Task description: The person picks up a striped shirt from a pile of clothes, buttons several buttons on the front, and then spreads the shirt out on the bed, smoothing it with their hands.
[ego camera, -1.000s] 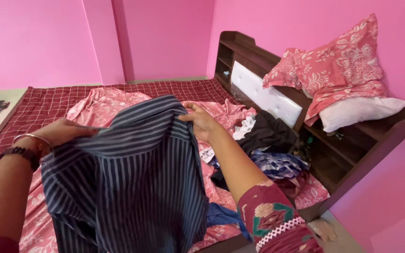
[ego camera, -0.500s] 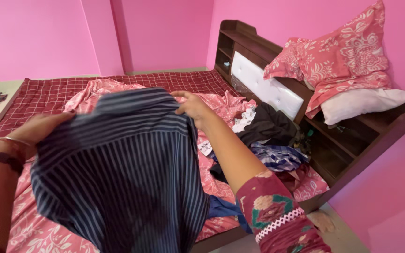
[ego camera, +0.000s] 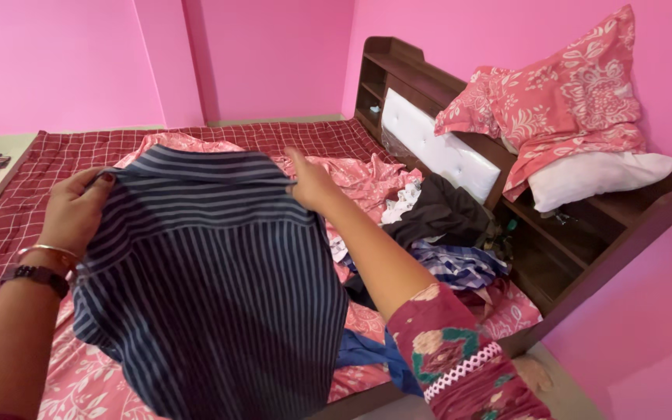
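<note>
- Head view: a dark blue striped shirt (ego camera: 211, 288) is held spread above the bed (ego camera: 33, 171); the left hand (ego camera: 75, 210) and right hand (ego camera: 313, 185) are each closed in a grip on an upper corner.
- The pink floral sheet (ego camera: 367, 179) below is largely hidden by the shirt.
- A clothes pile (ego camera: 445, 233) lies just right; pillows (ego camera: 561, 109) are stacked on the headboard shelf (ego camera: 421, 78).

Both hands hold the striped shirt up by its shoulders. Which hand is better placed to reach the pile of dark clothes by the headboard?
Right, probably. The right hand grips the striped shirt on the side nearest the pile of dark clothes. The left hand holds the far shoulder and would have to cross the shirt.
</note>
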